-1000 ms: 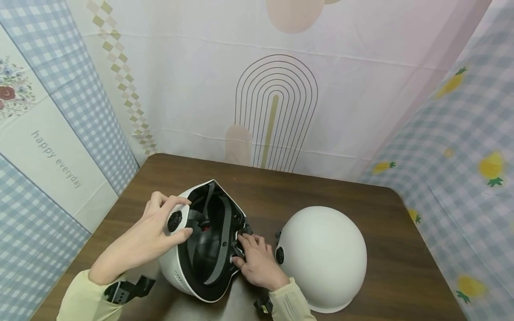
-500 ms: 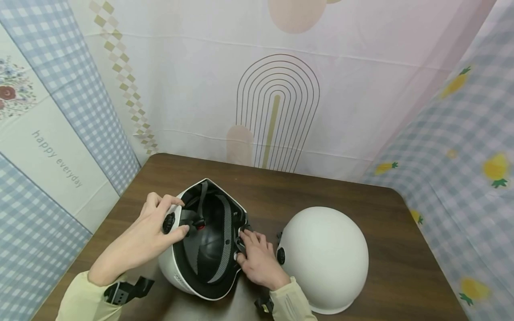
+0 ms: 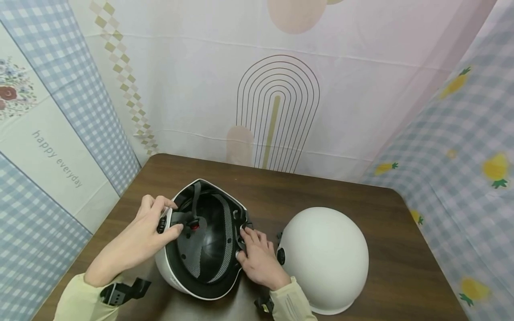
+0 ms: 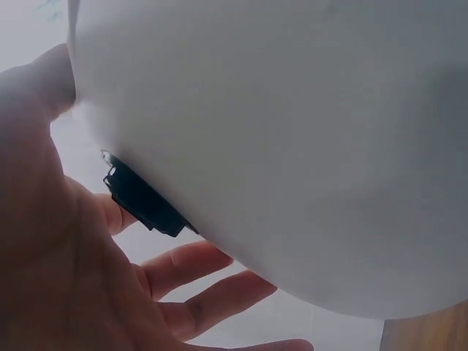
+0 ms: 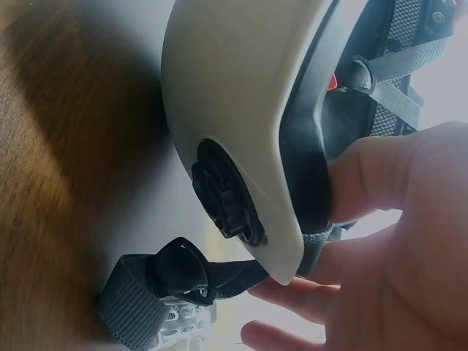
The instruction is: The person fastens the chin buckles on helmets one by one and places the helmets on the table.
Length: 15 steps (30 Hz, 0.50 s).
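Head view: upturned helmet [image 3: 214, 249], crown down on table [image 3: 273, 191], has rolled slightly leftward over the last second; its opening faces up more. Judgement: repositioning, interior better exposed. Left hand [image 3: 147, 232] has shifted with it, pinching the left rim, thumb inside, fingers loosely spread outside. Right hand [image 3: 259, 259] grips the opposite edge, thumb inside.
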### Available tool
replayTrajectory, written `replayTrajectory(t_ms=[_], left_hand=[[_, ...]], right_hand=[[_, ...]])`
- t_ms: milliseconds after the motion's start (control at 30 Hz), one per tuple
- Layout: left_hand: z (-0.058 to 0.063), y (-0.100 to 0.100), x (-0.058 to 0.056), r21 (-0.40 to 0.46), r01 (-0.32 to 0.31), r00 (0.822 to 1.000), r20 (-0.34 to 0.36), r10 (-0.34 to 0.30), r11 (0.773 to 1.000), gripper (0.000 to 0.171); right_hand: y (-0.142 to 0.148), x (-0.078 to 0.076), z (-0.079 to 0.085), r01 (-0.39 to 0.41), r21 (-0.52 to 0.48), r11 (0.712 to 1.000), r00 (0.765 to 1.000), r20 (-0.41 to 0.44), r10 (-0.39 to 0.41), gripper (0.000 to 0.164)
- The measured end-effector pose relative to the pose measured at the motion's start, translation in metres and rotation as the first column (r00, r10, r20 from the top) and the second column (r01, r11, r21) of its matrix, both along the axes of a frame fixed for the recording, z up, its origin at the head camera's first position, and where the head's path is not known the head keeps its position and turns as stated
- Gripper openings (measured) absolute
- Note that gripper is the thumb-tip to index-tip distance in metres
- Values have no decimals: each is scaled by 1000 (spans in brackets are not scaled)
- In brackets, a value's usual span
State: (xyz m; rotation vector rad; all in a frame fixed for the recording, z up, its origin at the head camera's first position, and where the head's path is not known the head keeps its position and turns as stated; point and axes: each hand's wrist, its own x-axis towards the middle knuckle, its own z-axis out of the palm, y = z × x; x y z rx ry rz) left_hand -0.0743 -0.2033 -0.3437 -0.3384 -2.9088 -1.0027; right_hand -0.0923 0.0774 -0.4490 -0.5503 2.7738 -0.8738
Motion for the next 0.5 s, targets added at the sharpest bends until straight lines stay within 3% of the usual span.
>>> replayTrajectory(t_ms=[233, 500], left_hand=[[-2, -1, -1, 18, -2, 999, 43, 2, 1000, 31], [-12, -9, -4, 76, -2, 996, 86, -4, 997, 26]], right_hand=[[1, -3, 3, 37, -36, 999, 999, -32, -38, 59], [3, -3, 11, 68, -35, 997, 992, -105, -72, 58]])
